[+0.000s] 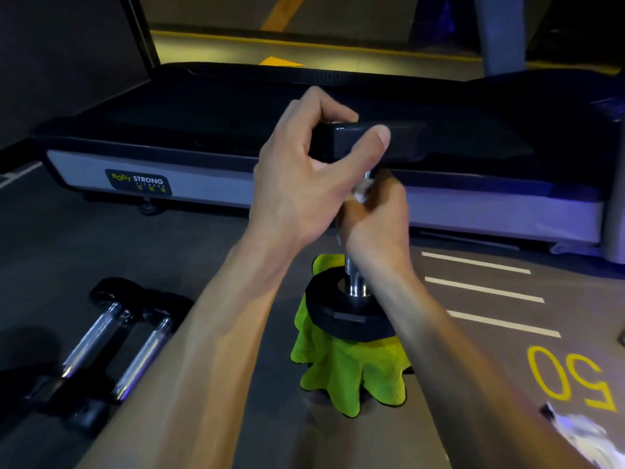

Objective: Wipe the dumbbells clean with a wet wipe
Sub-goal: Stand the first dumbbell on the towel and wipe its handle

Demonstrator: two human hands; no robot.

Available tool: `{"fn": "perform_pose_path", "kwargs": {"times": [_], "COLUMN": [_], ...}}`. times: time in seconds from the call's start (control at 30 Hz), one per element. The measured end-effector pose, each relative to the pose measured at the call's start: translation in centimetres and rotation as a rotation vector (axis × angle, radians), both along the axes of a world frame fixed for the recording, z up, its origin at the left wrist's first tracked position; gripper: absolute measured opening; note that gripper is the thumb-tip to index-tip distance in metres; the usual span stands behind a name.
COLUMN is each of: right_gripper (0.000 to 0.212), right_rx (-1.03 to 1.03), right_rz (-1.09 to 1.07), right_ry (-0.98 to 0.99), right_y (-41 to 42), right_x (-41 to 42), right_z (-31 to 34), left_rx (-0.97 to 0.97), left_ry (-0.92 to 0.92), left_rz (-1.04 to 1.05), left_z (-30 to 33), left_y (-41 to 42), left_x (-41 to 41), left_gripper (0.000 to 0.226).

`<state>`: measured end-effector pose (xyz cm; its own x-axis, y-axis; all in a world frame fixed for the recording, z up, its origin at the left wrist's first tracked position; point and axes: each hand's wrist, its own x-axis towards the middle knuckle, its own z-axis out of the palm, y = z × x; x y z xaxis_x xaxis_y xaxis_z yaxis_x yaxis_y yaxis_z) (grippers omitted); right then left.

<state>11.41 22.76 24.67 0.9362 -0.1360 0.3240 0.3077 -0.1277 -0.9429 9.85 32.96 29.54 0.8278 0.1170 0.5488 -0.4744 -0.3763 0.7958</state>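
Note:
A black dumbbell (341, 316) stands on end on a lime-green cloth (351, 377) on the floor. My left hand (304, 177) grips its upper head, thumb across the front face. Just below, my right hand (378, 214) is wrapped round the chrome handle (353, 279) with a white wet wipe (363, 192) bunched in its fingers. Most of the wipe and the upper handle are hidden by that hand. Two more dumbbells (111, 343) with chrome handles lie side by side on the floor at the lower left.
A treadmill (209, 177) with a grey side rail runs across the floor right behind the upright dumbbell. White floor stripes (483, 289) and a yellow painted "50" (571, 377) mark the floor on the right. A crumpled white wrapper (581, 434) lies at the bottom right.

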Motion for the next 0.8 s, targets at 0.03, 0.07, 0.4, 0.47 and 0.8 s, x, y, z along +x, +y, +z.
{"fn": "perform_pose_path", "kwargs": {"times": [0.03, 0.07, 0.4, 0.47, 0.8], "right_gripper": [0.024, 0.027, 0.039, 0.037, 0.017], "right_rx": [0.033, 0.100, -0.196, -0.530, -0.723], "right_rz": [0.107, 0.233, 0.305, 0.271, 0.289], "right_ry": [0.025, 0.079, 0.147, 0.172, 0.233], "right_y": [-0.4, -0.9, -3.1, -4.0, -7.1], "right_x": [0.1, 0.5, -1.2, -1.7, -5.1], "right_z": [0.3, 0.5, -0.9, -1.9, -2.1], "left_rx": [-0.001, -0.004, -0.054, -0.059, -0.055], "left_ry": [0.001, 0.006, 0.005, 0.009, 0.025], "left_rz": [0.001, 0.000, -0.018, 0.006, 0.011], "left_z": [0.0, 0.1, -0.2, -0.1, -0.3], "left_y": [0.0, 0.1, 0.1, 0.2, 0.5], "left_x": [0.0, 0.0, 0.0, 0.1, 0.4], "left_gripper": [0.031, 0.030, 0.032, 0.032, 0.033]}}
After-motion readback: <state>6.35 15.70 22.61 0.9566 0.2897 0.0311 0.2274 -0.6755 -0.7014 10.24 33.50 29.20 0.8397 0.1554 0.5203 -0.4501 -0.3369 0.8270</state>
